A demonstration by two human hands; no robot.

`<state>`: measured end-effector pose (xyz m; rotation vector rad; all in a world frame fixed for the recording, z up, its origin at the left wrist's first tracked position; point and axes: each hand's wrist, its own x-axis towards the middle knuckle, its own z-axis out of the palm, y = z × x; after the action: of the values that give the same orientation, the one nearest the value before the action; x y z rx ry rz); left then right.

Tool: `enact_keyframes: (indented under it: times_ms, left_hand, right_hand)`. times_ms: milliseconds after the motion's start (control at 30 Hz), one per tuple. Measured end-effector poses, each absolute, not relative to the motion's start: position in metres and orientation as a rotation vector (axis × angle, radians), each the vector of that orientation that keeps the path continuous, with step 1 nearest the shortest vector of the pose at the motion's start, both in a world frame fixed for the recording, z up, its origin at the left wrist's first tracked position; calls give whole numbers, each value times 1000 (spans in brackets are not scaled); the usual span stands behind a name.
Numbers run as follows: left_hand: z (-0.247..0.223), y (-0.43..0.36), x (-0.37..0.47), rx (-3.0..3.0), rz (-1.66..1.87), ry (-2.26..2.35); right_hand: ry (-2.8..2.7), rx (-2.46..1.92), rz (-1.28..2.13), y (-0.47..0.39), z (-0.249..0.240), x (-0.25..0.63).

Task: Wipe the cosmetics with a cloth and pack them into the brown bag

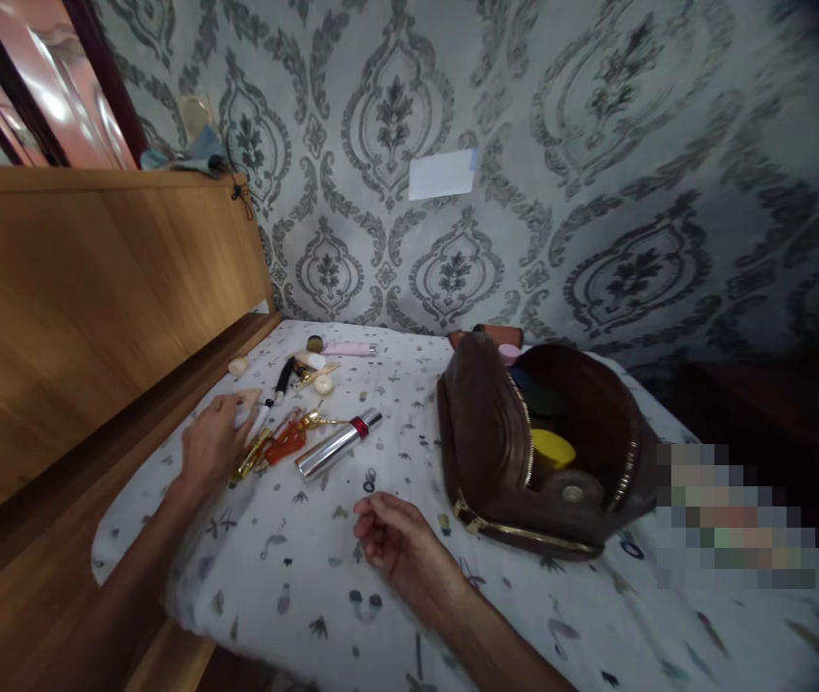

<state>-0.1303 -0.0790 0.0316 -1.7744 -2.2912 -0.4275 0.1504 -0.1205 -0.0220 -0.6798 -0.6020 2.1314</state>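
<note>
At the left side of the bed or table top, my left hand (209,444) is closed with its fingers around a small whitish item (242,414), mostly hidden by them. Beside it lie a gold tube (254,456), an orange-red bottle-like item (286,440) and a black-handled item (284,377). A silver cylinder with a red band (334,450) rests to their right. My right hand (402,550) hovers or rests over the patterned white cloth (323,577), fingers curled, nothing visible in them. To its right stands an unzipped brown bag (485,432), a yellow item (552,448) inside it.
A pink tube (350,349) and a cream round piece (324,384) lie toward the back. Along the left runs a wooden panel (92,317). The patterned wall (395,240) closes off the back. A blurred-out patch (741,524) covers something at right.
</note>
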Motion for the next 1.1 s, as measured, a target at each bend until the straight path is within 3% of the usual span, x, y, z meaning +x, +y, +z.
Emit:
enact_keyframes:
  times_ms: [100,167,367,467,667,900,1100]
  left_hand:
    - [24,-84,-85,-2144,-540,-1971]
    - [15,-84,-56,-2294,-428,-1850]
    - [7,-81,-26,-2257,-181,-2015]
    - [10,-83,-31,-2319,-473,-2101]
    - [2,-109,-4,-2511,-1455,-2264]
    - [15,-116,12,-2513,-1555,-2035]
    - [43,-81,-6,-2198,-1869,-2026]
  right_hand:
    - [-584,-656,2130,-120,-25,151]
    - [-575,-641,2126,-120,-26,151]
    - [-596,-612,2095,-120,-29,152]
    - [-604,-614,2044,-121,-30,151]
    - [-593,-598,1941,-124,-33,143]
    - [-742,-637,1863,-125,-25,149]
    - [-974,-668,1807,-126,-25,151]
